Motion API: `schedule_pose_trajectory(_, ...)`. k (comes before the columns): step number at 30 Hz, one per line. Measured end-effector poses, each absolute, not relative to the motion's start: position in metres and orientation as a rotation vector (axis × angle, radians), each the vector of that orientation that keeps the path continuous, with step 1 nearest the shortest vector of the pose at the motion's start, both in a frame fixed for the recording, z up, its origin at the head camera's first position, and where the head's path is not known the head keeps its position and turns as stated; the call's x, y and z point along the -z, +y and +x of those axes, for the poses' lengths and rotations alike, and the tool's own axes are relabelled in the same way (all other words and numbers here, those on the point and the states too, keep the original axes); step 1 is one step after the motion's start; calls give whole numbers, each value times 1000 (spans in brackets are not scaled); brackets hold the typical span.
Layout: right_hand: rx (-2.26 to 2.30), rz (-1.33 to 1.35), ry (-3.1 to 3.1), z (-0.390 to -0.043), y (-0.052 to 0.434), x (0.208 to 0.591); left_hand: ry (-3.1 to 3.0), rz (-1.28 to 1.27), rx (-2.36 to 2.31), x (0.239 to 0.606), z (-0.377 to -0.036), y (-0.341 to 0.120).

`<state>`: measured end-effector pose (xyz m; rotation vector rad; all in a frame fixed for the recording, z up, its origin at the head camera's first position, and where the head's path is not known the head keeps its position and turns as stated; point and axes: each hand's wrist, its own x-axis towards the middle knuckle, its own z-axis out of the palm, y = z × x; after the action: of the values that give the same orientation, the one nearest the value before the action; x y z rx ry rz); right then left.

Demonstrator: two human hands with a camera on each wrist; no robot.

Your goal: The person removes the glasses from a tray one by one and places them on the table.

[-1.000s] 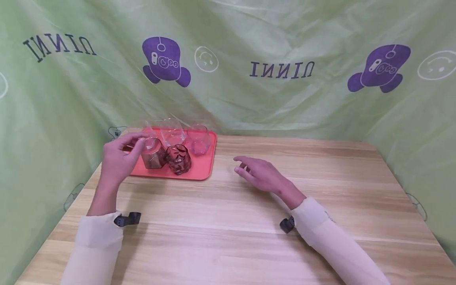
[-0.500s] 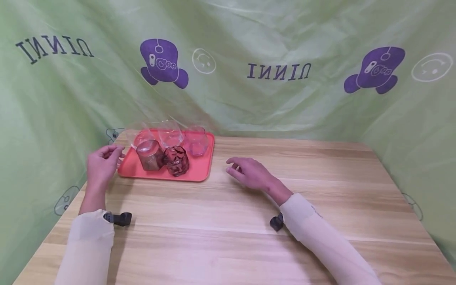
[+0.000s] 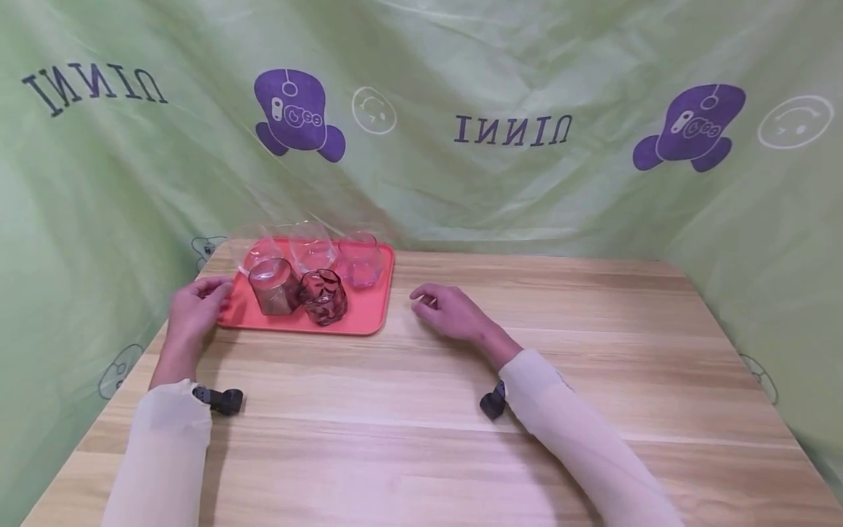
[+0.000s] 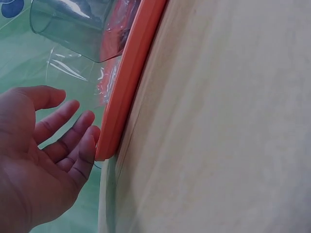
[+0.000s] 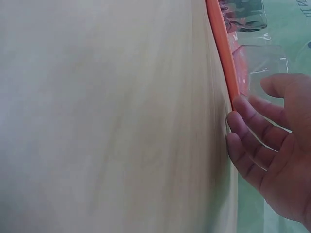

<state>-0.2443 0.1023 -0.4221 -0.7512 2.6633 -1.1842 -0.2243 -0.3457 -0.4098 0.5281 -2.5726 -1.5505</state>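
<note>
A red tray (image 3: pixel 358 322) lies at the back left of the table, bearing several glasses. At its front stand a smoky brown glass (image 3: pixel 274 289) and a dark reddish faceted glass (image 3: pixel 324 298); behind them are clear glasses, among them a pinkish one (image 3: pixel 361 262). My left hand (image 3: pixel 197 311) is at the tray's left edge, its fingertips right at the rim in the left wrist view, fingers loosely bent around nothing. My right hand (image 3: pixel 451 311) hovers a little right of the tray, with relaxed fingers and nothing in it.
The wooden table (image 3: pixel 421 410) extends in front and to the right. A green printed curtain (image 3: pixel 421 183) hangs along its back and both sides. Dark wrist cameras sit at both cuffs, such as the left camera (image 3: pixel 227 401).
My left hand has come away from above the brown glass, out to the left and down to the tray's left edge. My right hand has moved slightly left, closer to the tray.
</note>
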Motion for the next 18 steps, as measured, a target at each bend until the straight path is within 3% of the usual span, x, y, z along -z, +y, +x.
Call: schedule_pose_trajectory(18, 1269, -618, 2662, -262, 74, 429, -2659, 514, 1391, 417, -233, -355)
